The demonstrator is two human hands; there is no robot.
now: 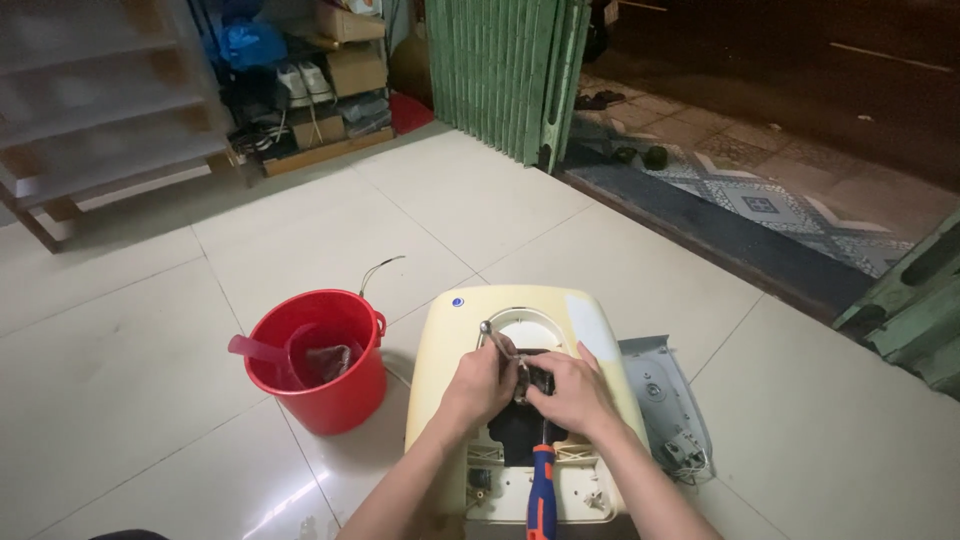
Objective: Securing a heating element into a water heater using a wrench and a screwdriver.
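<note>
Two hands are pressed together over the opening of a cream appliance housing on the tiled floor.

Well to the left of the fingers, a red bucket (318,362) holding a red scoop (262,351) is seen on the floor (150,400). The left hand (480,382) is clenched around a metal tool (497,340), and the right hand (570,392) is closed on a dark part (540,377) just beside it, both above the cream housing (520,320). Just below the fingers a screwdriver with a blue and red handle (541,490) is laid on the housing. To the right, a grey metal plate (665,400) is lying flat.
</note>
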